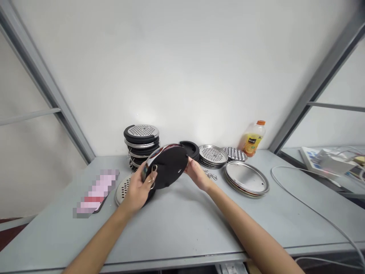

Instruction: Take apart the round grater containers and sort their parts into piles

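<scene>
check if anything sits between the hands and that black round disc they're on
Nothing visible does. The left hand already grips the black disc at its left edge, by the small metal ring, and the right hand touches its right edge. The disc is held tilted above the table, in front of the stack of black-rimmed discs.

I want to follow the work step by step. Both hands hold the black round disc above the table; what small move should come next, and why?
Probably lower the black disc onto the perforated metal plate under the left hand. The disc is tilted and held at both edges, right hand opposite, and similar black-and-metal pieces already stand in a stack behind.
</scene>
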{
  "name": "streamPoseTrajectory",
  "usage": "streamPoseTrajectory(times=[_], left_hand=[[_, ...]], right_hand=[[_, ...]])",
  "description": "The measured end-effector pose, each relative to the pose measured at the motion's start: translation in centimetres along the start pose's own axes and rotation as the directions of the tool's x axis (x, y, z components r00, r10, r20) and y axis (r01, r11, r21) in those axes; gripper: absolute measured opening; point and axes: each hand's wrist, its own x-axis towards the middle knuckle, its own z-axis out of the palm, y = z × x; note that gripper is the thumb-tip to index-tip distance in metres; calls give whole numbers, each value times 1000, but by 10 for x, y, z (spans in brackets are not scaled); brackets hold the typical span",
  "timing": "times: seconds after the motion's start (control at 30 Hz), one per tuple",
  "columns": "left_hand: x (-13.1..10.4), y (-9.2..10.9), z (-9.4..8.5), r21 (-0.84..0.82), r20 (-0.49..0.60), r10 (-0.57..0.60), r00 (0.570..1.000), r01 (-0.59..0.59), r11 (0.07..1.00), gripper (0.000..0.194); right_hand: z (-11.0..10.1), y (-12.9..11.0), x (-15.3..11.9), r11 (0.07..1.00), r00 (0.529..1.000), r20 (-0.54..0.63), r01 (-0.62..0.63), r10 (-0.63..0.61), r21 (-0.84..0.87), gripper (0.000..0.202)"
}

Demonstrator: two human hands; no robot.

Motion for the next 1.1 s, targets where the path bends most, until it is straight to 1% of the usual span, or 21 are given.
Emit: streamPoseTrajectory(times=[0.1, 0.17, 0.2, 0.27, 0.33, 0.37, 0.4, 0.43, 0.5, 0.53, 0.6, 0.67, 0.77, 0.83, 0.9, 0.97, 1.03, 1.1], left_hand=[[24, -8, 27, -213, 76, -23, 997, 39, 976, 52], [36, -10, 35, -305, 190, -65, 980, 122, 944, 53], [40, -10, 36, -327, 249, -75, 966, 157, 932, 52], [45, -9, 31, -350, 369, -66, 927, 205, 914, 51], [46, -8, 22, -377, 488, -28, 872, 240, 895, 54], [45, -9, 17, -390, 532, -15, 847, 261, 883, 55], [43, -11, 13, -403, 551, -6, 834, 272, 874, 55], [41, -13, 9, -406, 552, -2, 834, 271, 873, 55], [37, -18, 5, -356, 521, -10, 853, 228, 906, 54], [35, -21, 4, -295, 499, -16, 866, 187, 937, 53], [33, -26, 5, -113, 463, -45, 885, 109, 988, 50], [33, -30, 8, 19, 440, -58, 896, 56, 998, 45], [30, -32, 13, 94, 441, -32, 897, -11, 996, 42], [25, -33, 16, 126, 449, 5, 893, -69, 990, 41], [20, -35, 20, 147, 471, 64, 880, -150, 978, 41], [15, -36, 22, 153, 504, 147, 851, -256, 955, 41], [12, -38, 23, 151, 538, 239, 809, -372, 916, 42], [10, -39, 23, 153, 581, 320, 749, -487, 860, 44]], right_hand=[[-9, 3, -2, 996, 982, -169, -71, 79, 52, 48], [-19, 2, -2, 994, 961, -253, -103, 111, 45, 40], [-25, 1, -2, 994, 955, -278, -103, 107, 30, 38], [-34, -2, -1, 998, 948, -312, -64, 58, -7, 36], [-41, -6, -1, 999, 948, -317, -15, 4, -32, 35], [-42, -7, 0, 999, 952, -305, -3, -7, -33, 35], [-42, -8, 0, 1000, 959, -282, -2, -6, -28, 35], [-41, -8, -1, 1000, 968, -252, -8, 2, -24, 35], [-36, -7, -2, 999, 983, -179, -31, 27, -18, 35], [-32, -6, -3, 999, 989, -140, -47, 45, -13, 35], [-26, -3, -5, 996, 994, -73, -86, 85, -2, 36], [-22, 0, -7, 993, 992, -29, -119, 119, 8, 36], [-27, 2, -7, 989, 988, 25, -151, 151, 0, 39], [-36, 0, -6, 984, 978, 108, -179, 180, -21, 46], [-46, -6, -5, 977, 949, 233, -208, 213, -50, 54], [-55, -13, -6, 969, 903, 352, -229, 246, -91, 65], [-62, -18, -8, 960, 854, 438, -244, 281, -139, 74], [-65, -22, -10, 954, 811, 504, -260, 298, -146, 80]])
